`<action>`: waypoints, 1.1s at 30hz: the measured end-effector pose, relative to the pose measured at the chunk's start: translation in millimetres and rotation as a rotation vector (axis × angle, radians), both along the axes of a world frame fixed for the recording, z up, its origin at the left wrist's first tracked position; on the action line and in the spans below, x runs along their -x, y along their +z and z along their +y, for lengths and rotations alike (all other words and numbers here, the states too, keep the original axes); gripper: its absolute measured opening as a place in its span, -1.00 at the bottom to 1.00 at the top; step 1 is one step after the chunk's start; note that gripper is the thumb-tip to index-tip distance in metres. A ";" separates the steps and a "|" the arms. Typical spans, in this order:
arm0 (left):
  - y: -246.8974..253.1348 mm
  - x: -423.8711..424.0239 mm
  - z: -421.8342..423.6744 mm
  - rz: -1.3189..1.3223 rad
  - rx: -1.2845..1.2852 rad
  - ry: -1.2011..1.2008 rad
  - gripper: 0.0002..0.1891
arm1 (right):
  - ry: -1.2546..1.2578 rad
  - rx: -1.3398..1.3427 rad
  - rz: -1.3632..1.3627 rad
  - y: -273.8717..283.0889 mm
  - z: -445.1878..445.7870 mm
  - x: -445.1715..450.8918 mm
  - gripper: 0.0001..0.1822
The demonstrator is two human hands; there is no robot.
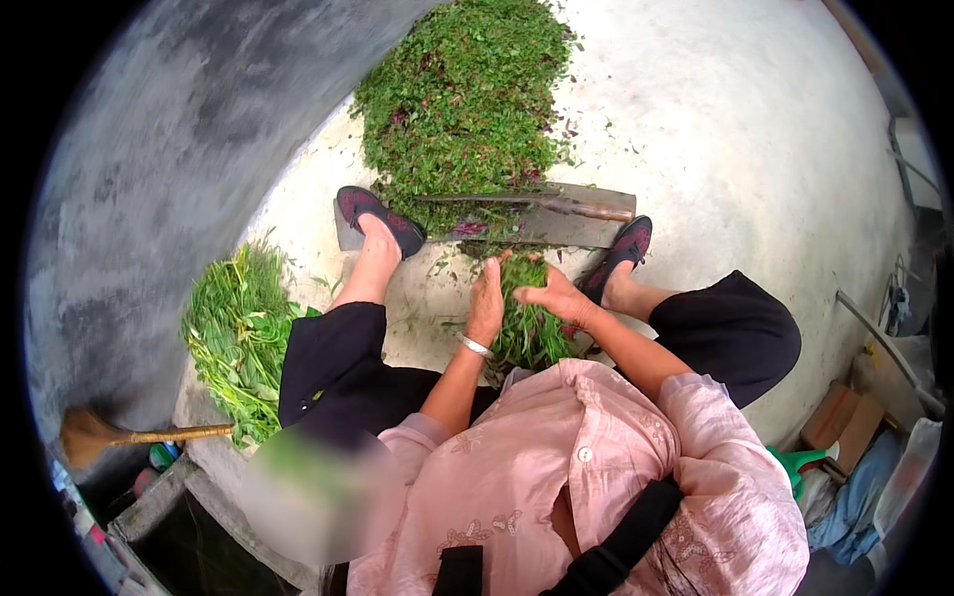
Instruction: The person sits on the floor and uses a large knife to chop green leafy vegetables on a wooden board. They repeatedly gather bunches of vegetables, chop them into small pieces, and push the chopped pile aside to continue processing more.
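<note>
My left hand [488,302] and my right hand [559,296] clasp a bunch of leafy greens [533,331] between them, low between my legs. Just beyond my fingertips lies a flat grey board [555,229] on the floor. On the board rests a knife [589,207] with a wooden handle, its handle end to the right and its blade to the left. Chopped greens [462,112] with purple bits form a large pile behind the board and spill onto its left part. The fingertips are partly hidden by the greens.
Uncut long-stemmed greens [235,335] are heaped left of my leg, beside a broom [97,436]. A concrete trough [205,488] stands at lower left. On the right are a cardboard box [842,421] and a green plastic container [797,465]. A grey wall [171,149] rises at left.
</note>
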State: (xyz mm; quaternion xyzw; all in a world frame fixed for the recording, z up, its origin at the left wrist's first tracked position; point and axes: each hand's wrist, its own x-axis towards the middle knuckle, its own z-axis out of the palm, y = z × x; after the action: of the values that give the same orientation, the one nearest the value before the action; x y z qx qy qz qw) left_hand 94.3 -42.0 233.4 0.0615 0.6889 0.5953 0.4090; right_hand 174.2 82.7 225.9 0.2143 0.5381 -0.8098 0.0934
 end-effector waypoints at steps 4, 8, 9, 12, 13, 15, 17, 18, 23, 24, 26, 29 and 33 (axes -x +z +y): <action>-7.6 -20.1 -1.0 -0.045 -0.020 -0.076 -0.28 | -0.090 0.018 0.026 -25.5 1.2 -3.7 -0.49; -14.3 -19.6 -7.4 0.177 -0.057 -0.360 -0.09 | -0.088 0.179 0.023 -12.8 -5.3 -6.4 -0.48; -11.1 -20.0 -6.4 0.047 -0.107 -0.316 -0.08 | -0.064 0.219 0.011 -10.1 -4.6 -8.1 -0.47; 1.9 -24.0 -4.8 -0.261 -0.228 -0.152 -0.10 | -0.121 0.349 -0.086 4.9 -7.6 -8.1 -0.37; -1.7 -25.6 -6.1 -0.225 -0.251 -0.151 -0.12 | -0.142 0.389 -0.127 9.3 -9.4 -7.6 -0.33; -5.8 -24.2 -3.9 -0.146 -0.303 -0.157 -0.15 | -0.151 0.437 -0.085 4.3 -11.8 -9.9 -0.32; 3.5 -23.6 0.1 -0.183 -0.348 -0.079 -0.20 | -0.140 0.448 -0.068 -0.3 -9.0 -7.5 -0.25; 9.2 -24.5 -0.4 -0.202 -0.367 -0.035 -0.22 | -0.118 0.443 -0.079 3.0 -9.5 -3.8 -0.18; -27.0 -21.6 0.2 -0.189 -0.265 0.142 -0.31 | 0.154 0.239 -0.076 1.6 1.6 24.3 -0.03; -31.1 -14.8 2.4 -0.196 -0.219 0.155 -0.35 | 0.349 -0.178 0.013 3.2 14.9 33.8 0.04; -32.0 -1.5 6.5 -0.270 -0.305 0.472 -0.55 | 0.690 -0.694 -0.051 27.8 26.4 61.7 0.03; -41.4 38.3 -8.0 0.088 -0.005 0.367 -0.60 | 0.714 -1.071 0.127 66.4 51.7 110.3 -0.05; -80.8 66.3 -11.0 0.247 0.015 0.442 -0.47 | 0.722 -0.909 0.254 40.2 74.8 176.6 -0.19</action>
State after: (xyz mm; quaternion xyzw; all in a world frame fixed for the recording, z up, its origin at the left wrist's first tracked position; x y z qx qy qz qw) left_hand 28.0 -53.0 152.6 -0.0215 0.7347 0.6532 0.1821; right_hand -2.3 157.5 266.1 -0.0626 0.8767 -0.4344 0.1968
